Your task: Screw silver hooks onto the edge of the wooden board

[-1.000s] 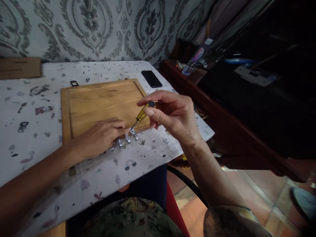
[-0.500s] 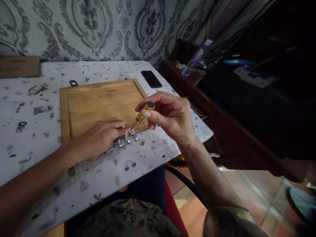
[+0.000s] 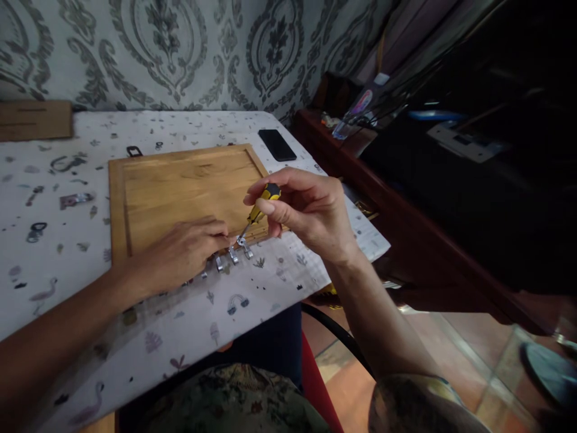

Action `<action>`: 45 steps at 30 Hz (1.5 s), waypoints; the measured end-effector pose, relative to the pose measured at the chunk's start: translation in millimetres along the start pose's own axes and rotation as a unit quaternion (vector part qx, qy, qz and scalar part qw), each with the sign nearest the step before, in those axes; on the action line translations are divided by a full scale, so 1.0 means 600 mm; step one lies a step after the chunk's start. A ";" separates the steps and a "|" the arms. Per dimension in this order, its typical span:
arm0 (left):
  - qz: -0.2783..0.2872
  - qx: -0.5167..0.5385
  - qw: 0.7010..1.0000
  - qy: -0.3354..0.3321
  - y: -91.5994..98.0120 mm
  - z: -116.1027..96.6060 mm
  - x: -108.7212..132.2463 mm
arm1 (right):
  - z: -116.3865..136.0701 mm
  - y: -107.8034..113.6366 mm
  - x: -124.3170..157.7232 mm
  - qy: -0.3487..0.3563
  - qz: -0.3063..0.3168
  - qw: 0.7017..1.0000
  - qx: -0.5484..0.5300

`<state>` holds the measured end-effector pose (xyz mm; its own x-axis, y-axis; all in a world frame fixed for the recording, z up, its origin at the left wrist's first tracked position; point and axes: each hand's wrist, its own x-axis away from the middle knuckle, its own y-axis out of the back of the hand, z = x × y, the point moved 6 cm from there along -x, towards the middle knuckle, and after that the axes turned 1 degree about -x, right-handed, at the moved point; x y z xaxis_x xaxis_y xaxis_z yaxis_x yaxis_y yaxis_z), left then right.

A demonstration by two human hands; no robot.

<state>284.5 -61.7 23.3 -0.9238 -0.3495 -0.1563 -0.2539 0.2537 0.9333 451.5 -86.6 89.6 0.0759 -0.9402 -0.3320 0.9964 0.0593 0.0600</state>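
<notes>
My right hand [image 3: 311,213] pinches the yellow and black handle of a small screwdriver [image 3: 265,199] between thumb and fingers. The screwdriver tilts, its tip reaching down to a shiny metal hook [image 3: 244,245] at the near edge of a framed wooden board [image 3: 180,192]. My left hand [image 3: 192,243] lies over that same edge, fingers curled and pressed together close to the tip; whatever they pinch is hidden. More metal hooks [image 3: 219,262] stick out along the edge beside my left fingers, partly covered by the hand.
A black phone [image 3: 277,145] rests on the patterned tablecloth [image 3: 265,276] beyond the board. Brown cardboard [image 3: 36,120] lies at the far left. A clear bottle [image 3: 360,105] stands on the dark red furniture [image 3: 406,231] to the right.
The right hand and screwdriver have shifted very slightly left, with the tip still at the hook. My left hand stays in place.
</notes>
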 end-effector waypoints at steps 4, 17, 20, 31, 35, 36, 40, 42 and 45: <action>-0.002 -0.008 1.000 0.010 -0.002 0.004 0.001 | -0.001 -0.006 -0.003 0.011 -0.005 1.000 -0.007; 0.013 0.011 1.000 0.026 -0.003 0.006 0.001 | -0.014 -0.009 -0.003 -0.013 -0.025 1.000 -0.005; 0.012 0.020 0.999 0.027 -0.004 0.008 0.003 | -0.020 -0.010 -0.002 -0.023 -0.031 0.999 0.001; -0.005 0.033 0.999 0.007 -0.002 0.004 0.003 | -0.014 -0.012 0.000 -0.007 -0.071 0.997 0.004; 0.007 0.020 1.000 0.002 -0.003 0.003 0.002 | -0.006 -0.009 0.000 -0.022 0.014 1.000 -0.002; 0.007 0.017 1.000 0.001 -0.002 0.003 0.002 | -0.004 -0.008 0.000 -0.022 0.026 0.999 0.002; -0.007 0.013 1.000 0.001 -0.001 0.004 0.002 | -0.001 -0.003 -0.003 -0.013 0.001 1.000 0.017; -0.009 0.016 1.000 0.004 -0.002 0.005 0.003 | 0.000 -0.005 -0.005 0.001 -0.022 1.000 0.009; -0.011 0.022 1.000 0.004 -0.003 0.005 0.003 | -0.004 -0.007 -0.006 -0.005 -0.028 1.000 -0.013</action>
<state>282.2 -60.1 20.5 -0.9157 -0.3619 -0.1748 -0.2873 0.2853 0.9144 446.9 -82.7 88.0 0.0196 -0.9454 -0.3253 0.9997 0.0149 0.0169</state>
